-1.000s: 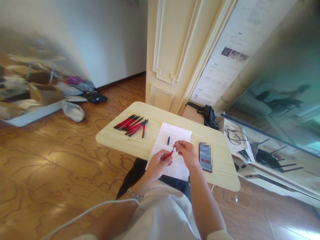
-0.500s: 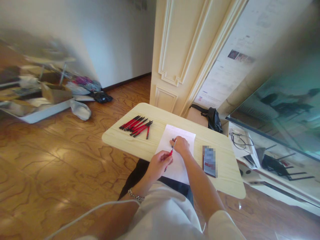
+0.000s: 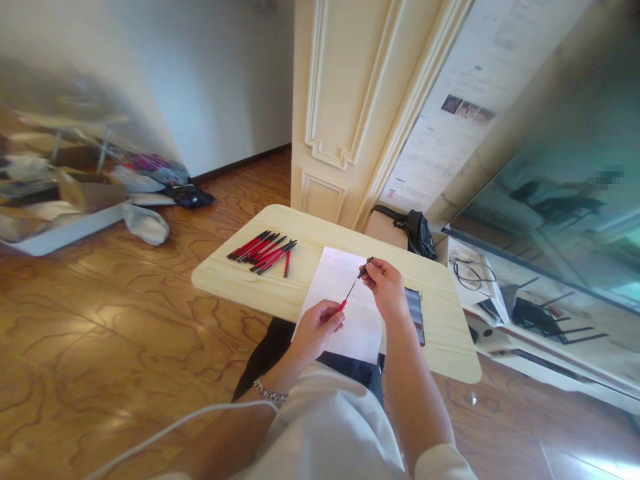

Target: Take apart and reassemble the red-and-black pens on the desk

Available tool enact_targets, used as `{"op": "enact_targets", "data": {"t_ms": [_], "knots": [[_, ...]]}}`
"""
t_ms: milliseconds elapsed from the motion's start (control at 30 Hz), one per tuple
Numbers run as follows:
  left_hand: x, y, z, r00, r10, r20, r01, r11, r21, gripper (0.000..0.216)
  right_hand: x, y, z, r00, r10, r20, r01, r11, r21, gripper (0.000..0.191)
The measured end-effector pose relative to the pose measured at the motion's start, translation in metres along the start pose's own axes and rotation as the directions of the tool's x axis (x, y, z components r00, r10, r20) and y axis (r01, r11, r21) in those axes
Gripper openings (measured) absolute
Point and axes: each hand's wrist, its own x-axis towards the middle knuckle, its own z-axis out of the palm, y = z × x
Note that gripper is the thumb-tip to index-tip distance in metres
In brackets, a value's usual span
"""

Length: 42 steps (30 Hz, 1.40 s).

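Note:
My left hand point(image 3: 320, 327) is closed around the red barrel of a pen point(image 3: 343, 305), low over a white sheet of paper point(image 3: 325, 277). From the barrel's upper end a thin refill point(image 3: 351, 289) sticks out toward the right. My right hand point(image 3: 386, 288) pinches a black tapered pen piece point(image 3: 365, 269) at the far end of that refill; whether refill and piece are fully joined is too small to tell. To the left of the paper, several red and black pens point(image 3: 263, 251) lie in a loose row on the pale wooden table point(image 3: 235, 283).
A phone point(image 3: 416, 313) lies on the table, partly behind my right forearm. A black bag point(image 3: 420, 233) sits past the table's far right edge. On the floor at left are a box of clutter point(image 3: 75, 230) and bags point(image 3: 145, 223). A cream panelled door point(image 3: 340, 87) stands ahead.
My right hand has lifted from the paper, moving right, and now pinches the black pen piece at the refill's end. The left hand keeps its hold on the barrel. The view has shifted slightly.

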Motion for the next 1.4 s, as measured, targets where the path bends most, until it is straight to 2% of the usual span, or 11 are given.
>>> {"op": "enact_targets", "data": {"t_ms": [267, 467, 733, 1267, 1400], "knots": [[0.0, -0.001, -0.001, 1.0, 0.028, 0.007, -0.028, 0.999, 0.033, 0.024, 0.0, 0.005, 0.0, 1.0, 0.007, -0.007, -0.007, 1.0, -0.013, 0.029], [0.0, -0.001, -0.002, 1.0, 0.02, -0.013, -0.018, 0.997, 0.078, 0.027, -0.005, 0.006, 0.0, 0.999, 0.021, 0.043, -0.02, 0.999, -0.04, 0.026], [0.0, 0.002, -0.003, 1.0, 0.004, -0.014, -0.003, 0.998, 0.065, 0.028, -0.027, 0.019, 0.006, 0.988, 0.08, 0.135, -0.066, 0.992, -0.106, 0.027], [-0.003, 0.006, -0.001, 0.996, -0.083, 0.021, 0.082, 0.996, 0.046, 0.033, -0.039, 0.023, 0.0, 0.982, 0.072, 0.177, -0.051, 0.992, -0.117, 0.024], [-0.005, 0.005, -0.001, 0.985, -0.159, 0.064, 0.163, 0.984, -0.075, 0.034, -0.042, 0.027, -0.002, 0.976, 0.083, 0.201, -0.07, 0.995, -0.068, 0.023]]}}
